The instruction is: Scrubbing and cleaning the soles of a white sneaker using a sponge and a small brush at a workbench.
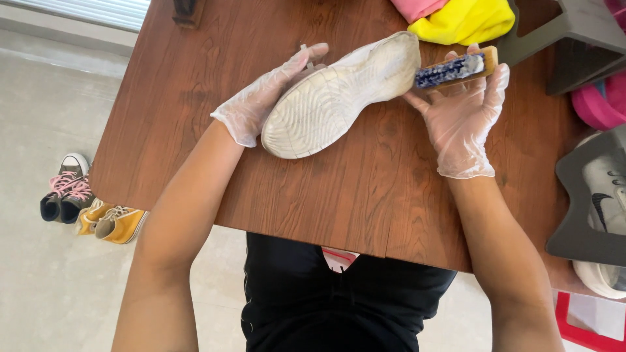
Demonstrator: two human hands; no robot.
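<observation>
A white sneaker (339, 94) lies sole-up over the brown wooden table (326, 195). My left hand (267, 94), in a clear plastic glove, grips it along its left side near the heel. My right hand (464, 111), gloved the same way, holds a wooden scrub brush (456, 68) with blue and white bristles. The brush sits just beside the toe end of the sole, bristles facing me.
Yellow cloth (466, 23) and pink cloth (417, 8) lie at the table's far edge. A grey rack (577, 195) at right holds a white sneaker (606, 189). On the floor at left stand black-and-pink sneakers (65, 192) and yellow sneakers (111, 221).
</observation>
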